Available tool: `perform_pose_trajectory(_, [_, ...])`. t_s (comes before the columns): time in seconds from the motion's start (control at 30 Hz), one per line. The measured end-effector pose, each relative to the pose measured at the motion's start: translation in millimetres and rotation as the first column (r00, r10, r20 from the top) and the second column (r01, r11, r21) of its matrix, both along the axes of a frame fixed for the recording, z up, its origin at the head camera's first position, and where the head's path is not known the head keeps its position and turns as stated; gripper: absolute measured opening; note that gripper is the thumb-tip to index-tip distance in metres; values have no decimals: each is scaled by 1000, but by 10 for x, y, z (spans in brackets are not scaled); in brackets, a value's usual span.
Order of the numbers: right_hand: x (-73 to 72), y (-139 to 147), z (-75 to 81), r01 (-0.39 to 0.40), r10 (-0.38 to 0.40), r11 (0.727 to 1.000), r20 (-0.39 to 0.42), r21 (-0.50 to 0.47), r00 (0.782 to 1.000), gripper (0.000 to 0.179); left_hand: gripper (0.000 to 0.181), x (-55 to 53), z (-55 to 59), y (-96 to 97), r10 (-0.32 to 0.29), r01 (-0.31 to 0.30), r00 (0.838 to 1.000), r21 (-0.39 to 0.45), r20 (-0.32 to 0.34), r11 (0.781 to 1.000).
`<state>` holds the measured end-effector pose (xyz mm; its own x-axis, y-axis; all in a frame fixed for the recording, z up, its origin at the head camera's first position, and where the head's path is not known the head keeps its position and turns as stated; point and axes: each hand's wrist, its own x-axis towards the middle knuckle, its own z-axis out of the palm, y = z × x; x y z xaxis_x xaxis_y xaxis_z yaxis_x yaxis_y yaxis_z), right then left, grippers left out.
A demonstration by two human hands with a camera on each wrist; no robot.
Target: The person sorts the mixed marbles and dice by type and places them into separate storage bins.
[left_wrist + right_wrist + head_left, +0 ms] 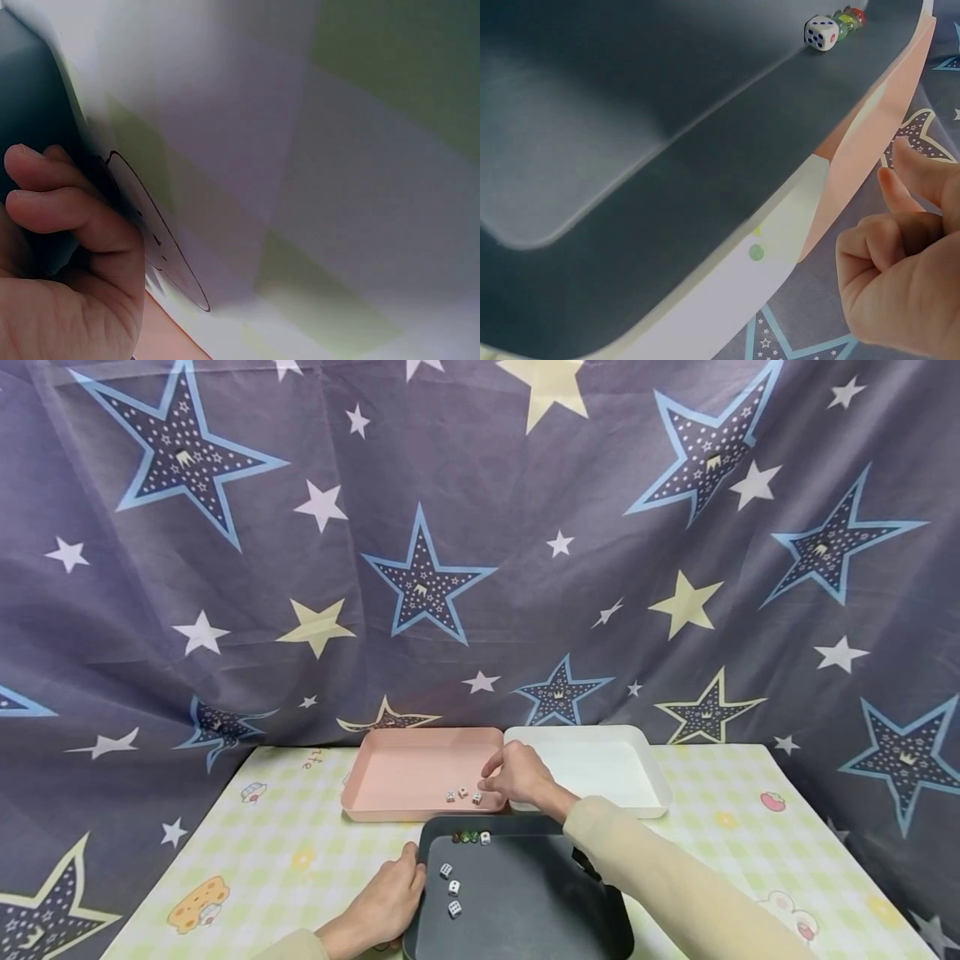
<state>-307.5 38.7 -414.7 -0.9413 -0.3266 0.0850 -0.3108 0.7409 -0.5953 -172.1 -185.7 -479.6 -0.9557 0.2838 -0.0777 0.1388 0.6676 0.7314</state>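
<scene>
My left hand grips the left rim of the dark grey tray; its curled fingers show beside the tray in the left wrist view. My right hand hovers over the right end of the pink tray, just above a white die. In the right wrist view its thumb and forefinger stand slightly apart, with nothing visible between them. Two more dice lie beside that die. Along the dark tray's far edge are a die, green marbles and a reddish-brown one.
Three dice lie at the dark tray's left side. The white tray adjoins the pink one; a green marble shows in it. A checkered cloth covers the table. A star-patterned curtain hangs behind.
</scene>
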Motion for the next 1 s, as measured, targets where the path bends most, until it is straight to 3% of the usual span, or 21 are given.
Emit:
perform_pose_trajectory(0.27, [80,20,-10,-17,19,997,21,-80,1000,11,19,4,-1,-10,0,0,1000,8,-3,1000])
perform_pose_trajectory(0.57, [196,27,-17,-36,57,981,107,-188,993,9,19,2,-4,-17,-5,5,1000,9,-5,1000])
perform_pose_trajectory(1.0, [391,24,-74,-86,100,983,84,-161,991,12,18,3,-8,-8,-6,6,1000,16,-17,1000])
